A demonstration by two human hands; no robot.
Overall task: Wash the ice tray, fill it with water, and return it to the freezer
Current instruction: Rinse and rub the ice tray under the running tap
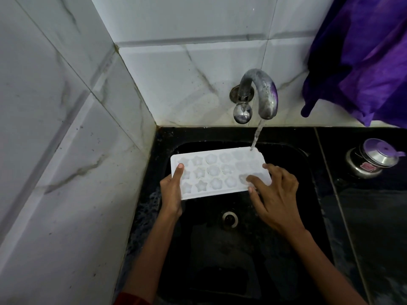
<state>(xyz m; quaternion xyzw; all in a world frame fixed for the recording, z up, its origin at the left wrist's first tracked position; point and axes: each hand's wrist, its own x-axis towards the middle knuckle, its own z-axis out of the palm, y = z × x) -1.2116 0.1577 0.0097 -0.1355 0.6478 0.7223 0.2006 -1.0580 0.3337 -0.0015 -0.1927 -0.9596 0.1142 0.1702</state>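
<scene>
A white ice tray with star and flower shaped cells is held level over the black sink. My left hand grips its left end, thumb on top. My right hand holds the right end, fingers spread across the near right cells. A metal tap on the tiled back wall runs a stream of water onto the tray's far right corner.
The sink drain lies below the tray. A steel lidded pot stands on the black counter at right. Purple cloth hangs at upper right. White marbled wall tiles close in the left side.
</scene>
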